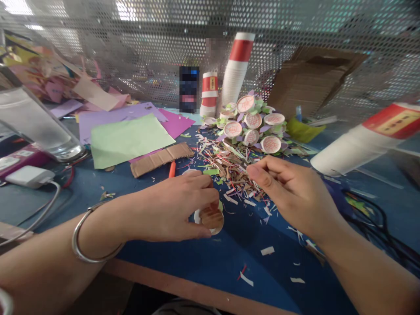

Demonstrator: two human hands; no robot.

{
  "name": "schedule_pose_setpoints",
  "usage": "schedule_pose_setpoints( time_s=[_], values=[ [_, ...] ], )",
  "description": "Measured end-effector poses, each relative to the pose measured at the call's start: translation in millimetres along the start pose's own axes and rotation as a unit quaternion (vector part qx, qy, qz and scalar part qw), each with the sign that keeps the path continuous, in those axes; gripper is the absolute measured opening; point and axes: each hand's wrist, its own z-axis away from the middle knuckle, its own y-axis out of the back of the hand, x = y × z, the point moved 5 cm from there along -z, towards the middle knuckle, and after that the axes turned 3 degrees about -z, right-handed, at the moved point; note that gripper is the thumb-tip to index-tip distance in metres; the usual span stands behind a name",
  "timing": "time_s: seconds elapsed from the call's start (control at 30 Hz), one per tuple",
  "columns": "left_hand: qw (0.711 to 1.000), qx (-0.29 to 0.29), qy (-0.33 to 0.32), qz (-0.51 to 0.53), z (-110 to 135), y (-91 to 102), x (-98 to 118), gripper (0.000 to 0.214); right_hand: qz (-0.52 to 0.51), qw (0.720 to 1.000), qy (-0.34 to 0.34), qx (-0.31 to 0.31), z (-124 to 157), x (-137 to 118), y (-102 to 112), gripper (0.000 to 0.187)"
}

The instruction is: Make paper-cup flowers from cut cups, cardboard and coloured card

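My left hand (183,203) is closed around the rim of a small round cup base (215,220), with brown cardboard inside it and a bit of pale green at its edge. The fingers partly cover it. My right hand (292,190) hovers beside a heap of cut paper and cardboard scraps (238,170), thumb and forefinger pinched together. What the pinch holds, if anything, I cannot make out. Behind the heap lie several finished-looking round cup bases (252,120) with red patterns and green and purple paper bits around them.
Coloured paper sheets (131,138), a cardboard strip (162,158) and an orange stick (172,169) lie left of centre. A glass of water (39,122) and a white charger (29,176) stand farther left. Stacked paper cups (234,74) rise behind; another stack (367,135) leans at right.
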Motion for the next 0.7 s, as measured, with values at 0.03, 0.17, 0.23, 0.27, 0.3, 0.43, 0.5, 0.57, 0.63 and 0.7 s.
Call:
schedule_pose_setpoints(
  time_s=[0.03,0.17,0.23,0.27,0.3,0.43,0.5,0.57,0.63,0.7],
  values=[
    [1.000,0.004,0.002,0.005,-0.7,-0.3,-0.2,0.020,0.002,1.000,0.001,-0.004,-0.1,-0.4,-0.7,0.044],
    [1.000,0.013,0.025,0.008,-1.9,1.0,-1.3,0.016,0.016,1.000,-0.016,-0.020,0.6,0.7,-3.5,0.044],
    [0.999,0.008,0.038,0.004,-2.2,1.1,-1.6,0.013,0.019,0.999,-0.021,-0.023,1.7,1.7,-4.4,0.044],
    [0.999,0.007,0.038,0.003,-2.3,1.1,-1.2,0.013,0.020,0.999,-0.020,-0.022,2.1,2.1,-4.5,0.044],
    [0.999,0.011,0.033,0.003,-2.4,1.2,-0.4,0.013,0.020,0.999,-0.017,-0.021,2.4,2.4,-4.6,0.043],
    [0.999,0.045,-0.007,0.017,-2.7,2.2,2.9,0.017,0.024,0.999,-0.008,-0.020,1.8,2.8,-4.8,0.042],
    [0.998,0.063,-0.005,0.031,-2.8,3.5,0.9,0.021,0.024,1.000,-0.003,-0.018,1.1,1.9,-4.1,0.041],
    [0.996,0.080,0.011,0.045,-3.1,5.9,-3.3,0.021,0.026,1.000,0.001,-0.013,0.9,0.4,-3.0,0.042],
    [0.990,0.115,0.042,0.068,-3.7,10.8,-9.4,0.017,0.023,1.000,0.000,-0.010,1.1,-0.3,-1.9,0.043],
    [0.975,0.152,0.091,0.133,-4.8,15.4,-17.8,0.013,0.008,1.000,-0.013,-0.013,1.6,1.3,-1.8,0.044]
  ],
)
